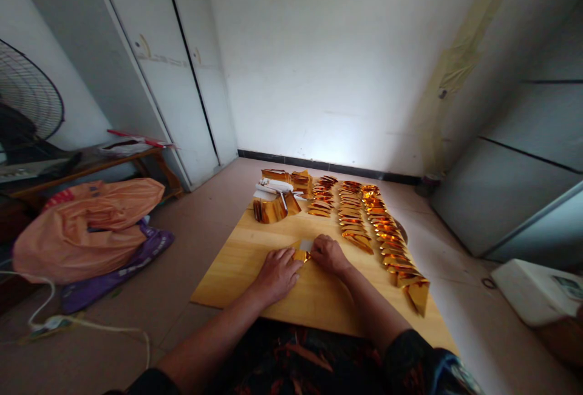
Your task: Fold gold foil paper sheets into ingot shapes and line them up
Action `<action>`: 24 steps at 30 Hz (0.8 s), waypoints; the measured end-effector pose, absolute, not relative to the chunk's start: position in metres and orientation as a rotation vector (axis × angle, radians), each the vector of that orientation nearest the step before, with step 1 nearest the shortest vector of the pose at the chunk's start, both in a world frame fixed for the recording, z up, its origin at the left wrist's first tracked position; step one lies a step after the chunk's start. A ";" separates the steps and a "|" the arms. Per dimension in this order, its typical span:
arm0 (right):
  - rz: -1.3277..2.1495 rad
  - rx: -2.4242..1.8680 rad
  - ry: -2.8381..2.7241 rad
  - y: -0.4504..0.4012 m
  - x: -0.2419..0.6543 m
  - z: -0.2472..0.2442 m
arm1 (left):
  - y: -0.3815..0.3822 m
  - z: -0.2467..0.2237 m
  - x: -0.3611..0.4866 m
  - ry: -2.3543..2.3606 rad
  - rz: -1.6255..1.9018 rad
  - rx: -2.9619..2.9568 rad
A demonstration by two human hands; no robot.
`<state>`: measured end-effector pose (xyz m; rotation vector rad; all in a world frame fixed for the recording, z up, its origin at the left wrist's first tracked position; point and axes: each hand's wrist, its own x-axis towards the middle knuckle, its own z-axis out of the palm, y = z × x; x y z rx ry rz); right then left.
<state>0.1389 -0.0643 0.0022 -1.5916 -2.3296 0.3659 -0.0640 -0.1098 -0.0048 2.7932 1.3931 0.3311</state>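
On the wooden board (241,279) in front of me lies a small sheet of gold foil paper (301,255), partly folded, its pale grey back showing on the far side. My left hand (279,273) grips its left end, fingers together and pressed down on it. Curled fingers of my right hand (328,254) pinch the right end; the fingertips are partly hidden. Beyond, a curved stack of gold foil sheets (271,209) rests beside a white roll (274,185). Folded gold foil pieces (355,219) stand in overlapping rows to the right.
Another long row of folded foil (392,243) runs along the board's right edge. On the floor at left are an orange bag (86,225), a purple bag (122,267) and a white cable (113,327). A white box (537,291) sits at right; a fan (30,91) stands far left.
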 end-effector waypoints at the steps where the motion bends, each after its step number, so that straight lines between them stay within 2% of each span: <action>1: 0.359 -1.625 -2.313 -0.065 0.137 0.002 | -0.110 -0.005 -0.064 1.394 0.335 2.792; 15: 0.295 -1.717 -2.189 -0.069 0.130 -0.005 | -0.112 -0.005 -0.061 1.416 0.302 2.795; 24: 0.425 -1.658 -2.127 -0.067 0.134 -0.010 | -0.115 -0.005 -0.056 1.475 0.316 2.747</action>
